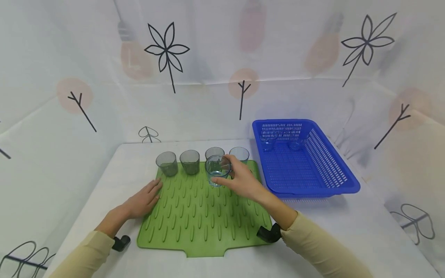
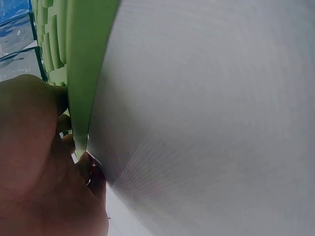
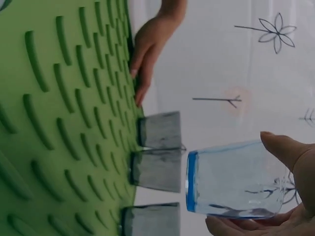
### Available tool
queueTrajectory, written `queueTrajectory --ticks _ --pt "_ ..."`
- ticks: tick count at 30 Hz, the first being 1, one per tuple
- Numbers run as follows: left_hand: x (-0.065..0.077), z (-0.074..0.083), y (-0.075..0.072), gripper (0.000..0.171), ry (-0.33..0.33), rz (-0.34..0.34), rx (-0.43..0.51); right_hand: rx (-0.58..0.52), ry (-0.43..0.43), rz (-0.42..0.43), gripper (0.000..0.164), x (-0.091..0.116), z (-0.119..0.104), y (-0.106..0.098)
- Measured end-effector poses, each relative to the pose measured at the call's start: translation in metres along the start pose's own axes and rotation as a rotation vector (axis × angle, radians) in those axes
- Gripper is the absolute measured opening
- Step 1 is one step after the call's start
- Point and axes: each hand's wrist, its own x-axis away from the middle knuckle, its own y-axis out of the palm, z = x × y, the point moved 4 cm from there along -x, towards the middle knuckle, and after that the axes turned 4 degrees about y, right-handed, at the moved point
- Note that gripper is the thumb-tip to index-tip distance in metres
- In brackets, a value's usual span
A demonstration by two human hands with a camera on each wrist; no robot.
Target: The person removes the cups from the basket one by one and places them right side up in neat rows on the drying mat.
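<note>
My right hand (image 1: 243, 179) grips a clear light-blue drinking glass (image 1: 216, 178) between thumb and fingers, above the far half of a green drying mat (image 1: 205, 220). In the right wrist view the blue glass (image 3: 236, 182) has its thick blue base turned toward the mat. Along the mat's far edge stand two grey glasses (image 1: 190, 164) on the left, then another glass (image 1: 213, 151) partly hidden behind the held one, and a pale bluish glass (image 1: 240, 153) behind my right hand. My left hand (image 1: 144, 199) rests along the mat's left edge, its fingers extended.
A blue plastic basket (image 1: 295, 173) stands right of the mat, with clear bluish glasses (image 1: 268, 142) at its far end. A printed white cloth (image 1: 208, 100) hangs behind and beside the white table (image 1: 114, 170). Black wrist attachments (image 1: 269, 233) show near both sleeves.
</note>
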Motion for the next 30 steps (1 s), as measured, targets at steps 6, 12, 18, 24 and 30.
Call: queueTrajectory --ticks 6,12,18,24,30 --pt "-0.001 -0.004 0.003 0.054 0.008 -0.002 0.000 0.039 0.024 0.016 0.083 -0.003 0.006 0.020" --pt "0.000 -0.005 0.003 0.055 0.029 0.012 0.005 0.082 0.059 -0.001 0.086 -0.003 0.014 0.036" --pt "-0.002 -0.008 0.005 0.055 0.010 -0.006 0.001 0.101 0.089 0.004 0.086 -0.005 0.023 0.048" --pt "-0.003 -0.009 0.006 0.055 0.004 -0.015 0.001 0.125 0.142 0.015 0.089 -0.007 0.029 0.057" --pt "-0.002 -0.009 0.006 0.055 -0.002 -0.017 -0.002 0.146 0.191 0.032 0.091 -0.009 0.036 0.063"
